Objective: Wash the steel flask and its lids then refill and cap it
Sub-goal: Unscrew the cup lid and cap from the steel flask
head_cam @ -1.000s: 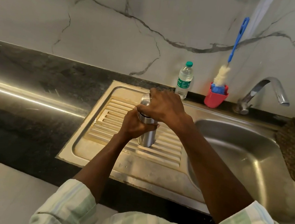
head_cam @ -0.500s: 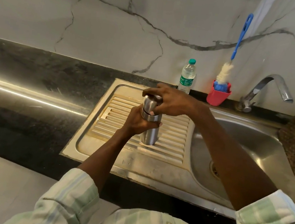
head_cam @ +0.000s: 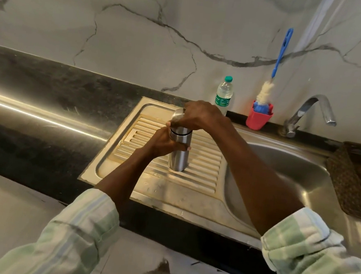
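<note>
Steel flask [head_cam: 178, 157] upright on sink drainboard [head_cam: 202, 173], left hand [head_cam: 165, 143] fingers wrapped round its body, right hand [head_cam: 196, 118] fingers gripping the lid [head_cam: 177, 116] on top

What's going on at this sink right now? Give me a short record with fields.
flask: steel flask upright on the ribbed draining board
left hand: left hand grips the flask body
right hand: right hand grips the lid on top
behind: water bottle, bottle brush in a red cup
tap: tap, no water visible
right edge: woven basket
</note>
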{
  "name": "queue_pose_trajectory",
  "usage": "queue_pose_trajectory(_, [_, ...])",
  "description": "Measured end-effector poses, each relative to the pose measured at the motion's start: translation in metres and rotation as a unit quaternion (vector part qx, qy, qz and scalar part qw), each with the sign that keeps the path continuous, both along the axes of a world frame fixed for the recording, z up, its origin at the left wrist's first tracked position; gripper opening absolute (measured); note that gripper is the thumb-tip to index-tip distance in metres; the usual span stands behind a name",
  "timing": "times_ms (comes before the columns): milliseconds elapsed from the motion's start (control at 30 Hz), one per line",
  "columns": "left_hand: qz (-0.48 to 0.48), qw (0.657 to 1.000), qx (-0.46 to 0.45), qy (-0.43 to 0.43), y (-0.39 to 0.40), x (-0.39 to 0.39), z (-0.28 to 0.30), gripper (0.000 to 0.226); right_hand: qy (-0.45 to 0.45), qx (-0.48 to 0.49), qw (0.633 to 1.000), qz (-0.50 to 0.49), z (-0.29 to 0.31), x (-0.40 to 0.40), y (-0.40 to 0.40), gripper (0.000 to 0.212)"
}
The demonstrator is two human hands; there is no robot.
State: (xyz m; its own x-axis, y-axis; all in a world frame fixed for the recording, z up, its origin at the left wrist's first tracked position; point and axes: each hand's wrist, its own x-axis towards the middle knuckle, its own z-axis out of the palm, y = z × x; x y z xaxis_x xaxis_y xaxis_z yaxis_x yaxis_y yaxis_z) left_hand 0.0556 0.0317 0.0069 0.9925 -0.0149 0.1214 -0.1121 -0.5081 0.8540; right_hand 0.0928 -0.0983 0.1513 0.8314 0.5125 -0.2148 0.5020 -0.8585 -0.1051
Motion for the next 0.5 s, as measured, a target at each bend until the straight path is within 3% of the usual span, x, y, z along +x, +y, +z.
queue_pose_trajectory(100, [0.000,0.999,0.036,0.029,0.000,-0.001,0.007,0.071,0.027,0.038,0.999,0.024,0.004,-0.002,0.002,0.056])
queue_pose_trajectory(333, [0.029,0.996,0.068,0.057,-0.006,-0.009,0.012,0.062,0.090,0.051,0.989,0.109,0.015,-0.007,-0.008,0.058])
queue_pose_trajectory(500, [0.039,0.994,0.074,0.063,-0.006,-0.008,0.010,0.071,0.059,0.053,0.988,0.132,0.014,-0.010,-0.005,0.046])
